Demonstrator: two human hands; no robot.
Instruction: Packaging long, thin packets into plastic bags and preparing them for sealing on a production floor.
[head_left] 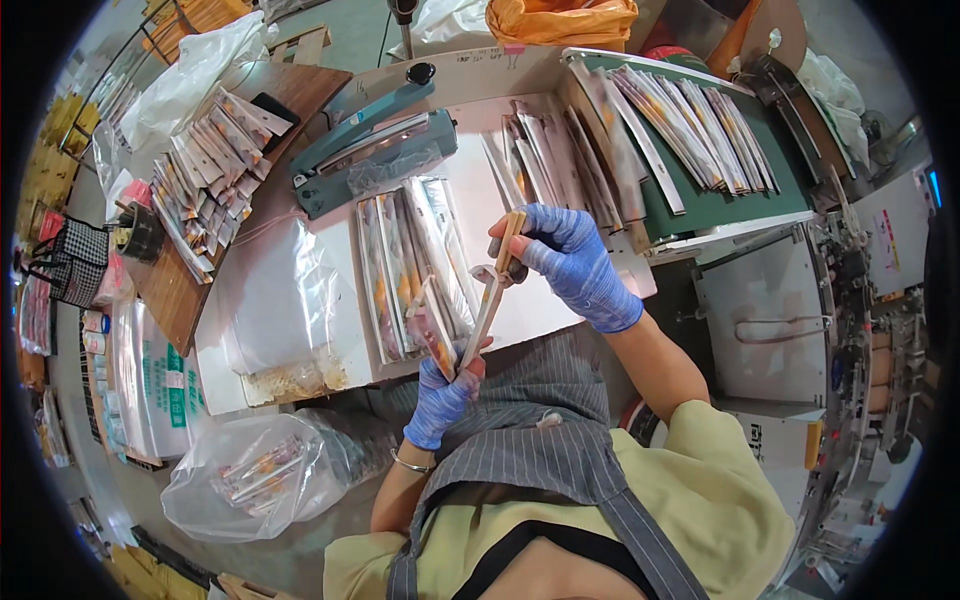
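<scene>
In front of my body, my left hand [440, 400], in a blue fingerless-looking glove, is closed round the lower end of a long narrow printed packet [432, 325] and a pale flat strip [484, 322]. Above it, my right hand [583, 265], gloved likewise, pinches a short tan wooden-looking stick [509, 240] at the strip's upper end. Whether the stick and strip are joined, I cannot tell. A dark rounded thing shows beneath the right fingers, its kind unclear. Just behind the left hand, several similar packets [395, 260] lie side by side on the white worktable [490, 350].
A blue-grey hand heat sealer [372, 150] stands behind the packets. Clear plastic bags [285, 300] lie to the left. More packets [540, 150] stand farther back, and others lie on a green surface [660, 215] at right. A brown board [195, 290] holds a packet heap; a filled plastic bag [270, 475] sits below.
</scene>
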